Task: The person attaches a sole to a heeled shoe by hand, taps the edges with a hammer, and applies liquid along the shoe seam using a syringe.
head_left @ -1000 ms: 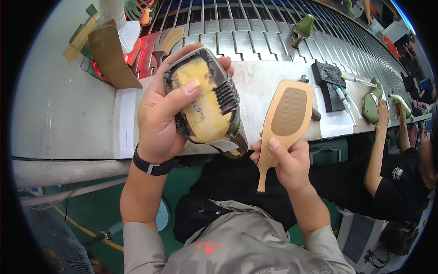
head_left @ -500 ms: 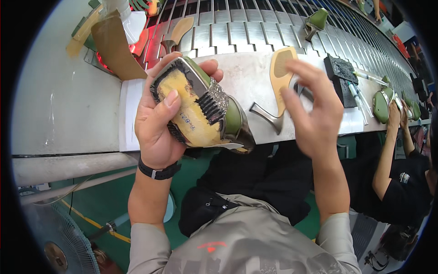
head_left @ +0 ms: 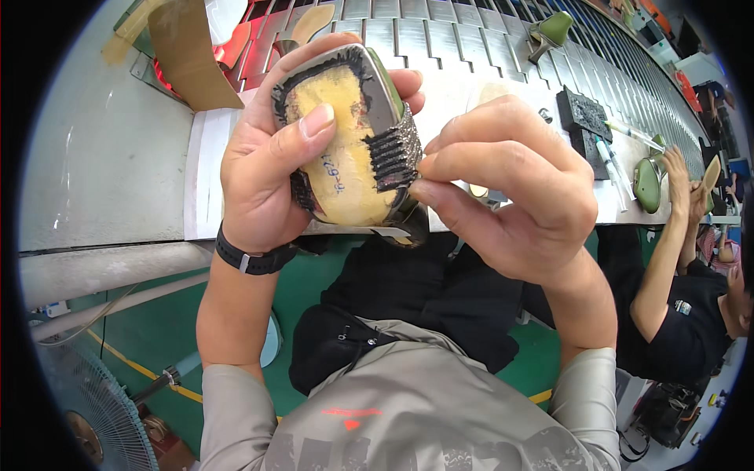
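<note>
My left hand (head_left: 271, 169) grips a green shoe upper on a last (head_left: 345, 141), turned bottom up. Its underside is yellow with a black glued rim and dark folded lasting edges. My thumb lies across the yellow bottom. My right hand (head_left: 510, 188) is right beside it, with thumb and forefinger pinching the dark folded edge on the shoe's right side. A black band sits on my left wrist. The tan sole with its heel lies on the white bench behind my right hand, mostly hidden.
A slatted conveyor (head_left: 440, 39) runs along the back with a green heeled shoe (head_left: 550, 31) and a tan sole (head_left: 310, 20) on it. A black tray (head_left: 585, 118) lies on the bench. A co-worker on the right holds a green shoe (head_left: 652, 180). A fan (head_left: 94, 408) stands lower left.
My right hand put the tan sole down on the bench, then came back to the shoe and pinched its right edge. My left hand raised the shoe closer to the camera.
</note>
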Demonstrator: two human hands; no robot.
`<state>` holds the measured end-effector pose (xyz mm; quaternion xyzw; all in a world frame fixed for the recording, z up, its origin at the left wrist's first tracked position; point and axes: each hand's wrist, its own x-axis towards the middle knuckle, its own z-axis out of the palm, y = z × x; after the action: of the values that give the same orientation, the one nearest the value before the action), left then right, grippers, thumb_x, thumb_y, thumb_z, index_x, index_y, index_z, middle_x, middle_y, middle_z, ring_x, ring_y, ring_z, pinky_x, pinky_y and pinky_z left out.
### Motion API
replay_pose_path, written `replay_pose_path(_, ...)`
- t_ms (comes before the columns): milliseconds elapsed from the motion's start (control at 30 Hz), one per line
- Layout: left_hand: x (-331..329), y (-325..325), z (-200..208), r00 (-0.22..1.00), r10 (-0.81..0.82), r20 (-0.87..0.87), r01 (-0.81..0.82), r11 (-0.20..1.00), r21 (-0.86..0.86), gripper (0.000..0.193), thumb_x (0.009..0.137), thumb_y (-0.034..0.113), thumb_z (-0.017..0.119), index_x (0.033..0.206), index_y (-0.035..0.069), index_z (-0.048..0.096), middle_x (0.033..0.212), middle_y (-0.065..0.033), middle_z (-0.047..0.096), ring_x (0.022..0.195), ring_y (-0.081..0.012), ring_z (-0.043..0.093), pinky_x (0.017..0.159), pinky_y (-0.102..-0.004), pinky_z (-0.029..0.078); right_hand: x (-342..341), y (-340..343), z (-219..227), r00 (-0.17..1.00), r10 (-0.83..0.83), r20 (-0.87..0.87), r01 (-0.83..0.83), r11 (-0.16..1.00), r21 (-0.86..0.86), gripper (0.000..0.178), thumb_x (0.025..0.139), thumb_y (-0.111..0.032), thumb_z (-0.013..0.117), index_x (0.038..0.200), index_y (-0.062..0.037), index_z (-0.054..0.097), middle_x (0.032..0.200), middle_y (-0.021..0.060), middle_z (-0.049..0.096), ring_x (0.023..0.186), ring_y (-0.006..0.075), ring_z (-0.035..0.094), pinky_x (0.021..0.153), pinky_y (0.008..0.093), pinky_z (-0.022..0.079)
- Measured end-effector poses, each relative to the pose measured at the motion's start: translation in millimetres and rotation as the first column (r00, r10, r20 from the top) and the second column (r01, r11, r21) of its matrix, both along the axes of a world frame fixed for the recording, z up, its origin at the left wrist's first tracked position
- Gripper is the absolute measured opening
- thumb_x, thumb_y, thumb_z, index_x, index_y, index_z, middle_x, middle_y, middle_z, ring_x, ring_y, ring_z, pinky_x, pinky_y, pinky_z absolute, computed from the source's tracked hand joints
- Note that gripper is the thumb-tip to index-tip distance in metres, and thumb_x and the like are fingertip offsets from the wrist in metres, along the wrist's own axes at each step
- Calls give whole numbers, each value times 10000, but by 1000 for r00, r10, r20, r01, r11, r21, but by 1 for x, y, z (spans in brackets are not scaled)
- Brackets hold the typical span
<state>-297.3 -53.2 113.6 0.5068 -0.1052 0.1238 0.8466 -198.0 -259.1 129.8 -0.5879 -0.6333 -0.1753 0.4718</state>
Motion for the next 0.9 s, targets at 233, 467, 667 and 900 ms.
replay_pose_path(233, 1, 3, 0, 1000, -29, 0, 29, 999, 13, 664, 997, 244, 613, 1565, 25, 347, 1412, -367, 544, 1301, -440, 604, 1088, -527, 528, 3, -3, 6, 997, -3, 81, 5, 1000, -29, 278, 735, 57, 863, 976, 24, 729, 909, 135, 706, 794, 241, 688, 662, 323, 542)
replay_pose_path(467, 2, -1, -3, 1000, 7, 18, -7, 1000, 6, 639, 1015, 240, 602, 1563, 20, 358, 1420, -356, 545, 1313, -437, 597, 1088, -524, 528, 1, -2, -4, 996, -63, 67, 63, 998, 2, 273, 731, 104, 825, 970, 35, 711, 884, 143, 709, 776, 246, 691, 652, 325, 545)
replay_pose_path(667, 4, -4, -2, 999, 29, 28, -29, 1000, -9, 611, 1028, 229, 585, 1561, 24, 369, 1424, -351, 543, 1329, -440, 581, 1094, -527, 522, 2, 1, -1, 963, -154, 221, 144, 988, 58, 264, 727, 113, 809, 961, 43, 710, 873, 146, 708, 730, 261, 687, 633, 331, 552)
replay_pose_path(900, 1, -8, 1, 999, 36, 14, -36, 999, -14, 600, 1027, 205, 575, 1561, 21, 370, 1425, -356, 544, 1330, -438, 583, 1103, -527, 512, 5, -4, 10, 899, -166, 405, 162, 986, 45, 265, 698, 98, 827, 932, 40, 717, 877, 149, 704, 709, 276, 682, 602, 330, 553)
